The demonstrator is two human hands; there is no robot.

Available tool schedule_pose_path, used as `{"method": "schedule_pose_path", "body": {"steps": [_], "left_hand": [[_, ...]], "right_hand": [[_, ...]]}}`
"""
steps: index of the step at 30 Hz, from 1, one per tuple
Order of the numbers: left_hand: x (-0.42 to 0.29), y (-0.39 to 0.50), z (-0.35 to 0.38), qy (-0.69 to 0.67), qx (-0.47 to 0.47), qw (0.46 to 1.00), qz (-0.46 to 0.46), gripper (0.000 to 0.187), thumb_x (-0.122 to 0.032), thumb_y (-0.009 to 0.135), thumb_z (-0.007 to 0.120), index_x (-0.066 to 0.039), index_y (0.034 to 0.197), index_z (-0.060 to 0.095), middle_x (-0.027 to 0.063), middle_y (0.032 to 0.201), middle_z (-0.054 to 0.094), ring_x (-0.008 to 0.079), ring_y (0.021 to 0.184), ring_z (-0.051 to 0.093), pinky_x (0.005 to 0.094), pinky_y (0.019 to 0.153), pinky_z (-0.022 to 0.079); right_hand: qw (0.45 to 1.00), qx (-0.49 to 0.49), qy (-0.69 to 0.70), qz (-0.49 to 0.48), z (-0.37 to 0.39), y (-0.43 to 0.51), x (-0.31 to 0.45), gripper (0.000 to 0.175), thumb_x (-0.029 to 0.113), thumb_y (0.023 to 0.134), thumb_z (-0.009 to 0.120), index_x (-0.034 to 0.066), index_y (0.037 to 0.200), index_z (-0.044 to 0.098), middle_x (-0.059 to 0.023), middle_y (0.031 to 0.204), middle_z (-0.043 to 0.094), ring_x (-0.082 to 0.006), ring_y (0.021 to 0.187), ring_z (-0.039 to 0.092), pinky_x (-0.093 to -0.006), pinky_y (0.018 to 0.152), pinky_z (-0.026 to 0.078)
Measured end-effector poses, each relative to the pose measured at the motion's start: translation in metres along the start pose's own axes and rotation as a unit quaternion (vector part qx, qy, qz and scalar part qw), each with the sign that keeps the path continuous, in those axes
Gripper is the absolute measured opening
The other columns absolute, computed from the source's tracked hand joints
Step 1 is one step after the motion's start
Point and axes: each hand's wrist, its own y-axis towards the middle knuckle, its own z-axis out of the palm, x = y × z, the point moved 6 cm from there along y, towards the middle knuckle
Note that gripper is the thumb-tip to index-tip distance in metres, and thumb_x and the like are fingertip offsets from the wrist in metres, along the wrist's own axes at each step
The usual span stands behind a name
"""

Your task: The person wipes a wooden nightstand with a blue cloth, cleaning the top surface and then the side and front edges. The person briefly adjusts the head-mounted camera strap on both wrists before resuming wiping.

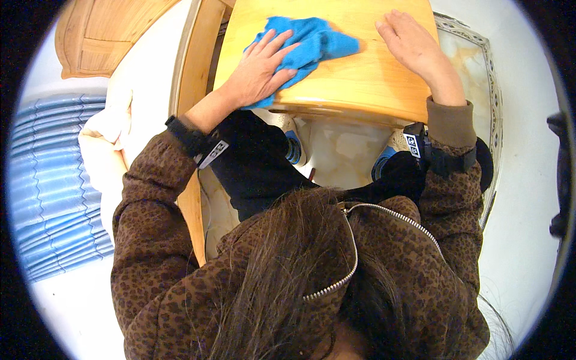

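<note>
My left hand lies palm down with spread fingers on a crumpled blue cloth. This cloth rests on the left part of a glossy light-wood tabletop, and one corner reaches the front edge. Over the right part of the same top is my right hand, palm down and holding nothing, its thumb slightly apart from its fingers. Bare wood separates the right hand from the cloth. What is under my left palm is hidden.
A wooden bed rail runs along the left, beside white bedding and a pleated blue fabric. My black-trousered knees and slippered feet are below the front edge. Marble-look tiles cover the floor. Both wrists carry strapped devices; a cable hangs at the left.
</note>
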Motion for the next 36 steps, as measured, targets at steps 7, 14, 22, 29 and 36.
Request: {"method": "schedule_pose_path", "body": {"steps": [7,14,22,29,36], "left_hand": [[-0.059,-0.028,-0.003,0.015,-0.01,0.999,0.041,0.068,-0.034,0.082,0.069,-0.028,0.146,0.046,0.0152,0.156,0.033,0.0472,0.142,0.03,0.0635,0.112,0.026],[-0.127,0.049,0.006,0.002,-0.057,0.985,0.164,0.071,-0.034,0.075,0.072,-0.032,0.142,0.049,0.0133,0.152,0.037,0.0444,0.139,0.034,0.0615,0.109,0.031],[-0.15,0.072,0.007,-0.015,-0.112,0.965,0.237,0.058,-0.036,0.08,0.069,-0.037,0.136,0.054,0.0078,0.146,0.046,0.0376,0.133,0.043,0.0585,0.104,0.037],[-0.05,-0.002,0.004,-0.004,-0.039,0.993,0.11,0.067,-0.023,0.084,0.063,-0.022,0.148,0.043,0.0107,0.159,0.031,0.042,0.146,0.026,0.0566,0.118,0.022],[0.039,-0.085,-0.002,0.0,-0.065,0.995,-0.072,0.058,-0.037,0.096,0.057,-0.022,0.149,0.04,0.0142,0.156,0.034,0.0444,0.144,0.029,0.0613,0.114,0.025]], "right_hand": [[0.985,0.107,0.115,0.078,-0.015,-0.002,0.004,0.05,0.044,0.102,0.044,-0.0033,0.104,0.06,-0.0252,0.101,0.063,-0.0422,0.1,0.059,-0.0451,0.088,0.046],[0.964,0.106,0.222,0.105,-0.047,-0.005,0.018,0.053,0.045,0.103,0.047,-0.0031,0.116,0.062,-0.0186,0.109,0.068,-0.0291,0.103,0.063,-0.0366,0.092,0.047],[0.965,0.136,0.165,0.153,-0.109,-0.013,0.073,0.035,0.025,0.101,0.048,-0.0067,0.094,0.06,-0.0283,0.094,0.062,-0.04,0.092,0.061,-0.0414,0.081,0.047],[0.998,0.036,-0.029,0.042,-0.05,-0.016,0.099,0.064,0.047,0.1,0.05,-0.0096,0.13,0.054,-0.0301,0.139,0.05,-0.0427,0.135,0.043,-0.0441,0.115,0.032],[0.996,0.045,-0.068,-0.019,0.018,-0.029,0.181,0.07,0.05,0.091,0.058,-0.0084,0.13,0.053,-0.0211,0.142,0.047,-0.0337,0.137,0.039,-0.0566,0.108,0.033]]}}
